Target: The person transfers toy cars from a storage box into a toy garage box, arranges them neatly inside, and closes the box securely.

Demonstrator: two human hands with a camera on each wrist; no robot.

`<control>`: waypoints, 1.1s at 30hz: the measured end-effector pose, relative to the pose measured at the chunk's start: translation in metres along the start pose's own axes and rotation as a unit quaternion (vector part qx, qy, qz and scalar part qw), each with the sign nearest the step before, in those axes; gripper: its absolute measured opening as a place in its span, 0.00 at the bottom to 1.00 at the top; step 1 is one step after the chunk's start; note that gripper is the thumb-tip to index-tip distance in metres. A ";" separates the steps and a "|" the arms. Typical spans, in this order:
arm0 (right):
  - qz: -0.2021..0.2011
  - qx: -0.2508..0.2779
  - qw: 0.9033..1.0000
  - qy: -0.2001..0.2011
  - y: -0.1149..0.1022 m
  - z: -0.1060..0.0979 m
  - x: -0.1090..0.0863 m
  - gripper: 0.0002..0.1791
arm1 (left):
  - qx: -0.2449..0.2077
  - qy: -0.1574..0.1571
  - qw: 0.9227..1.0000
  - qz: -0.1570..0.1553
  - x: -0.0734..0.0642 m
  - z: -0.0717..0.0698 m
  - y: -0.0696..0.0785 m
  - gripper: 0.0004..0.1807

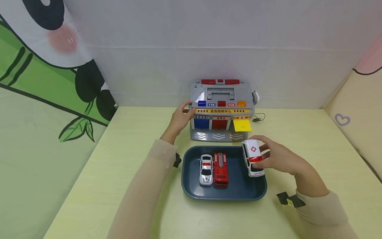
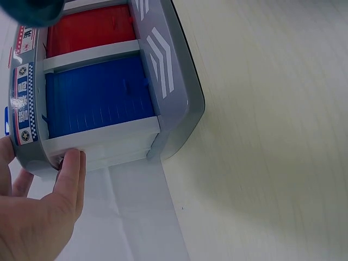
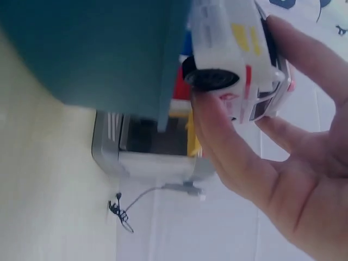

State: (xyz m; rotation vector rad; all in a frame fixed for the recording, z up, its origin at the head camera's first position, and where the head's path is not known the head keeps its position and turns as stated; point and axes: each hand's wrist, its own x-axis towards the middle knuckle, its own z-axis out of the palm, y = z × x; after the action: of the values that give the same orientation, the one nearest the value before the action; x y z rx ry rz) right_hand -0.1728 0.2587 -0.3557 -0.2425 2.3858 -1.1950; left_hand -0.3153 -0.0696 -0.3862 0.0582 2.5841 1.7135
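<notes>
My right hand point(image 1: 279, 156) pinches a white toy ambulance point(image 1: 253, 157) with a red cross on its roof, tilted over the right end of a dark blue tray point(image 1: 238, 191). In the right wrist view, fingers and thumb point(image 3: 234, 147) grip the ambulance's sides near a black wheel. My left hand point(image 1: 179, 119) rests against the left side of a grey toy emergency station point(image 1: 219, 114), its fingers point(image 2: 70, 179) laid straight along the wall. The station's yellow door point(image 1: 242, 125) is swung up; its blue door point(image 2: 100, 95) and red door point(image 2: 89, 30) are closed.
A white toy police car point(image 1: 206, 170) and a red toy fire truck point(image 1: 220, 171) lie side by side in the tray. A thin coiled cord point(image 1: 258, 117) is at the station's right. A pale wall point(image 1: 149, 76) rises behind the table point(image 1: 134, 132).
</notes>
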 end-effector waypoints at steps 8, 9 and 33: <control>-0.009 0.030 0.999 -0.015 0.013 -0.030 0.005 0.50 | -0.002 -0.006 1.000 0.002 0.001 0.000 0.000 0.26; -0.010 0.029 0.999 -0.015 0.015 -0.033 0.007 0.50 | -0.003 -0.006 1.000 0.001 0.001 0.000 0.000 0.26; -0.003 0.080 0.996 -0.026 0.044 -0.065 0.044 0.47 | -0.003 -0.001 1.000 0.003 -0.002 0.000 -0.001 0.26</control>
State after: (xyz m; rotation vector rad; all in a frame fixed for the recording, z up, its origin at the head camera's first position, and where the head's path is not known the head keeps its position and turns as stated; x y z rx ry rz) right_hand -0.2402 0.3157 -0.3711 -0.2273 2.2312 -1.3585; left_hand -0.3137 -0.0703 -0.3865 0.0672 2.5810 1.7223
